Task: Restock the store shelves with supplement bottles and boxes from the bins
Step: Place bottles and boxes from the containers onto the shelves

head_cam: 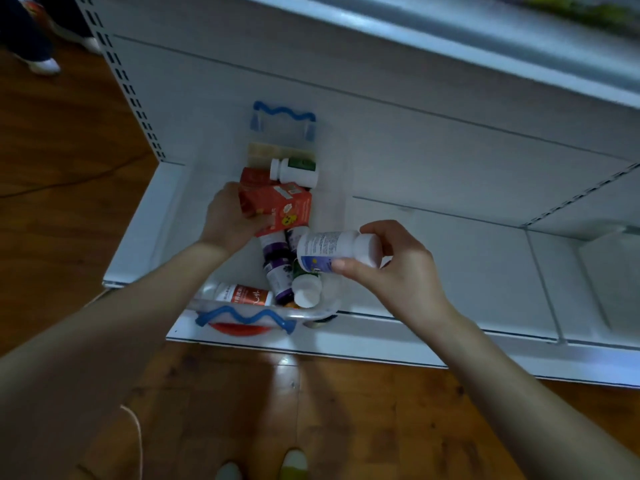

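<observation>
Finding 1, progress: your left hand (230, 216), left of centre frame, grips a red box (284, 206) that sits over the bin (330, 301). Your right hand (394, 271), right of centre, grasps a white bottle (332, 249) by its cap end, held on its side above the bin's near right corner. Every product in view is in the bin or in your hands, so I judge the restocking barely begun; at least 5 bottles and more boxes remain to place.

Finding 2, materials: the bin is clear, thin-walled plastic with wavy blue handles, and it rests on the white metal shelf (450, 265). The purple-labelled bottles (275, 268) are smooth and round and likely to roll. The box is glossy card with flat sides. The floor (311, 410) is polished wood.
</observation>
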`<act>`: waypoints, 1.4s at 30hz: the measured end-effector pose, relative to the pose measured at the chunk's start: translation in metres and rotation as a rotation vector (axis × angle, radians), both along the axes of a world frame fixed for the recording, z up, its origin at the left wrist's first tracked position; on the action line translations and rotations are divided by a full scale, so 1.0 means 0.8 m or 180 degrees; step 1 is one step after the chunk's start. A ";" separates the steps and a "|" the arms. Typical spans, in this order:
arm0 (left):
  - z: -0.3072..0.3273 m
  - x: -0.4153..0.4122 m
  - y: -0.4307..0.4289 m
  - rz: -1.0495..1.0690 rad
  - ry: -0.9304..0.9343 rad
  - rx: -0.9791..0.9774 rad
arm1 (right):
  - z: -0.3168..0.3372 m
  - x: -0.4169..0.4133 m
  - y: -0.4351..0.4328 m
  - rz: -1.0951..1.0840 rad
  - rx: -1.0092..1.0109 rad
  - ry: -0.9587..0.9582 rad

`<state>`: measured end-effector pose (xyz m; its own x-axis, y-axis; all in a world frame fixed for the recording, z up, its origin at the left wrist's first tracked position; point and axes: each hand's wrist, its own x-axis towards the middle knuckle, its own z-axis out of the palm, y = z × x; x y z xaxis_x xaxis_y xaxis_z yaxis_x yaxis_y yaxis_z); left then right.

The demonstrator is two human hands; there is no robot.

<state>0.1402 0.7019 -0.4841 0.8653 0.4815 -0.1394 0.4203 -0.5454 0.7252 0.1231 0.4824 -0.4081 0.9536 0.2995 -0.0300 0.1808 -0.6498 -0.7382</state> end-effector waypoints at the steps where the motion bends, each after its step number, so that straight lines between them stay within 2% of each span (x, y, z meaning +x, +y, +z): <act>1: 0.009 -0.008 -0.001 0.0093 -0.0024 -0.0019 | 0.005 -0.006 0.001 0.0028 -0.0010 -0.0014; 7: 0.068 -0.071 -0.002 0.0492 -0.0294 -0.0269 | 0.046 -0.049 -0.002 0.0114 -0.0080 0.0044; 12: 0.124 -0.137 -0.014 0.0540 -0.0386 -0.0589 | 0.089 -0.084 -0.006 0.0130 -0.0102 0.0168; 19: 0.216 -0.227 -0.044 0.0796 -0.0504 -0.1070 | 0.160 -0.131 -0.034 0.0189 -0.0419 -0.0065; 23: 0.268 -0.256 -0.062 0.0757 -0.0654 -0.1154 | 0.210 -0.145 -0.063 0.0070 -0.0225 0.0185; 27: 0.314 -0.265 -0.091 0.0542 -0.0817 -0.1033 | 0.260 -0.149 -0.096 -0.0120 0.0134 0.0220; 32: 0.365 -0.259 -0.148 0.0181 -0.1129 -0.1012 | 0.315 -0.146 -0.151 -0.0321 0.0398 -0.0063; 42: 0.425 -0.198 -0.313 0.0061 -0.1535 -0.1289 | 0.383 -0.095 -0.351 -0.0511 0.0189 -0.0507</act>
<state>-0.0185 0.4516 -0.1440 0.8680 0.4884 0.0898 0.0014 -0.1833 0.9831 0.0474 0.2020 -0.1020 0.9805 0.1403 0.1378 0.1959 -0.6358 -0.7465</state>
